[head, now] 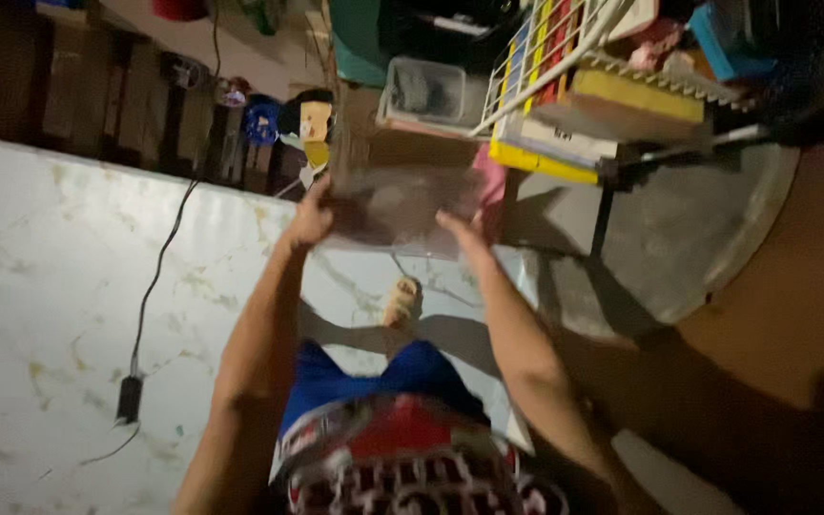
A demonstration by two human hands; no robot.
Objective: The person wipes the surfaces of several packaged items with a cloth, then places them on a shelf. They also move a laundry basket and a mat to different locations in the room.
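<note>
A clear plastic container (pixel 398 205) is held out in front of me at arm's length, above the marble floor. My left hand (pixel 309 221) grips its left edge and my right hand (pixel 460 234) grips its lower right edge. The picture is blurred, so what lies inside the container is unclear. Below it I see my bare foot (pixel 402 300) and my blue shorts (pixel 383 377).
A white wire rack (pixel 550 57) with books and boxes stands ahead on the right, with another clear tub (pixel 423 91) beside it. A black cable with an adapter (pixel 129 396) trails across the white marble floor (pixel 50 286). A round metal tray (pixel 717 229) lies to the right.
</note>
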